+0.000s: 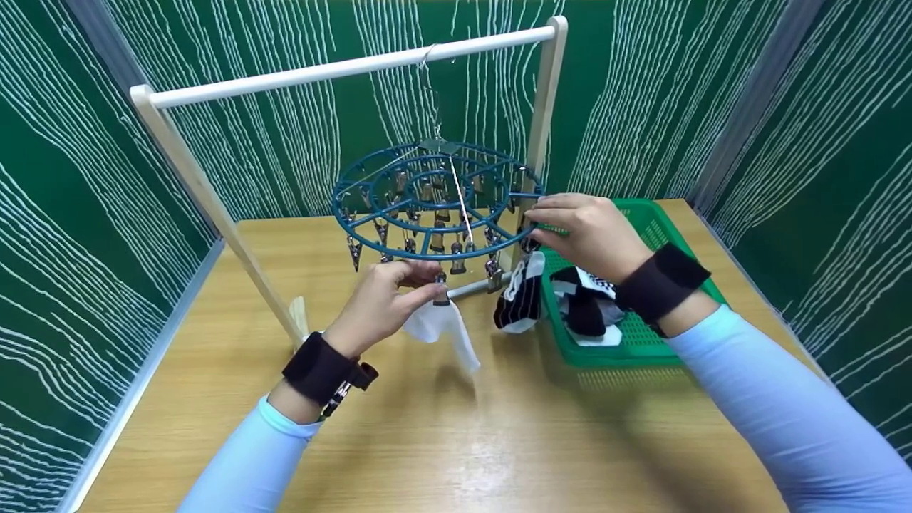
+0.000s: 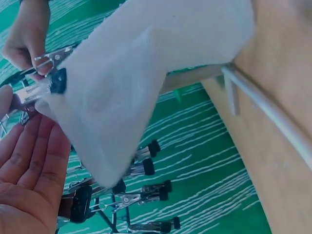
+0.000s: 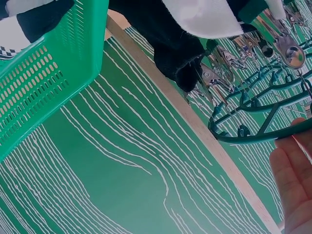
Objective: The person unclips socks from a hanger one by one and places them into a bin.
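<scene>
A round blue-green clip hanger [image 1: 429,255] hangs by its hook, with several metal clips around its rings. My left hand [image 1: 377,303] pinches one clip [image 1: 442,296] at the near rim between thumb and fingers. From that clip a small white sock [image 2: 112,92] dangles, its folds filling much of the left wrist view. My right hand [image 1: 591,231] grips the hanger's right rim, fingers and thumb on the ring [image 3: 273,136]. Just below the right hand hangs a black-and-white sock [image 1: 520,299]. The sock's upper end is partly hidden by the hand in the head view.
A wooden stand with a white bar [image 1: 342,69] carries the hanger. At the right, a green basket [image 1: 563,349] holds several black and white socks [image 1: 588,310]. Green panels with white lines [image 1: 641,107] enclose the wooden table [image 1: 399,442].
</scene>
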